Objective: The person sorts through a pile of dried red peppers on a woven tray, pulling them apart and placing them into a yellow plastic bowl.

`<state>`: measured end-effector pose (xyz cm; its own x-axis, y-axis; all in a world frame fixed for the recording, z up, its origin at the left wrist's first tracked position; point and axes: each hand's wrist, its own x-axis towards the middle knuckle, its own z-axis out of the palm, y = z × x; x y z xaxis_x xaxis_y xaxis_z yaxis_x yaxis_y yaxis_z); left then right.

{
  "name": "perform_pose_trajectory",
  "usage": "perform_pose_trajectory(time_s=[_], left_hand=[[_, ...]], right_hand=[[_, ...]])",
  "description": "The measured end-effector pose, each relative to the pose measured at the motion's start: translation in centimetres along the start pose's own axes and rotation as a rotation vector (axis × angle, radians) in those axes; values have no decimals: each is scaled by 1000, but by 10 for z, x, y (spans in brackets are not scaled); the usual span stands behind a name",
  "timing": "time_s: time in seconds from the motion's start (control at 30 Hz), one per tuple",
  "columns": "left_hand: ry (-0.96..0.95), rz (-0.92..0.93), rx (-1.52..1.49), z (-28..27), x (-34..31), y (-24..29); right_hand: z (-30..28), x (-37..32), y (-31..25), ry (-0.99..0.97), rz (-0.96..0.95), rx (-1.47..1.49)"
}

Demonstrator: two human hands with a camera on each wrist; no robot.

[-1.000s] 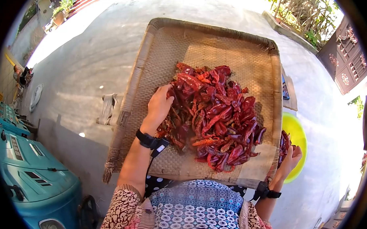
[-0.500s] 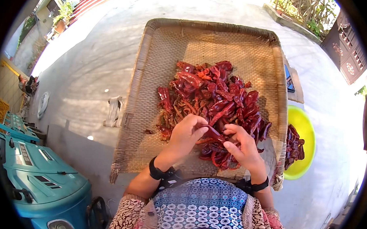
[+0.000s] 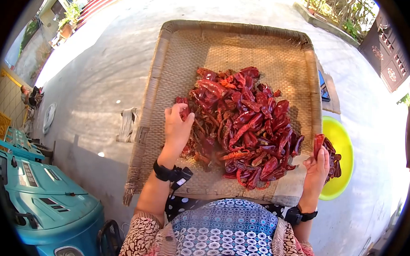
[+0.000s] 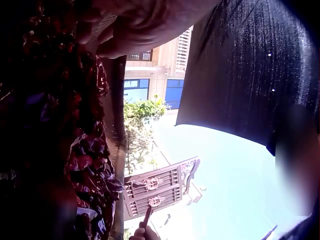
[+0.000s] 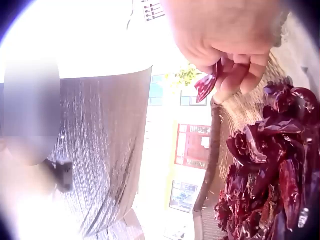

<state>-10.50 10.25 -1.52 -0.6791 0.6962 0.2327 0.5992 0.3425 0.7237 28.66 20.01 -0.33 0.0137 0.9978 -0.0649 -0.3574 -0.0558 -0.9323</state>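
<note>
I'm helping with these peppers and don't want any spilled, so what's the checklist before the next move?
1. Pepper secure in the right hand: ok, pinched between thumb and fingers.
2. Right hand beside the bowl: ok, at the tray's right edge, with the bowl just beyond in the head view.
3. Room in the bowl: ok, bare surface shows beside the peppers inside.
4. Left hand gripping a pepper: cannot tell; it is at the pile's left edge, its grip unclear.
5. Pile inside the tray's rim: ok, on the woven base.
</note>
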Motion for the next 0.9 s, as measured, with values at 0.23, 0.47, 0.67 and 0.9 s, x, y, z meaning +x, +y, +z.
perform_pose_trajectory(time_s=[0.23,0.47,0.67,0.9], left_hand=[[-55,-150,184,5,15,-22],[-22,-86,-38,-21,-8,12],[-253,231,-208,-26,-50,41],[-567,79,-430,-3,-83,53]], right_hand=[[-50,16,2,38,224,567],[29,0,12,-277,62,-60],[101,-18,18,-758,267,-286],[125,-29,26,-850,328,-379]])
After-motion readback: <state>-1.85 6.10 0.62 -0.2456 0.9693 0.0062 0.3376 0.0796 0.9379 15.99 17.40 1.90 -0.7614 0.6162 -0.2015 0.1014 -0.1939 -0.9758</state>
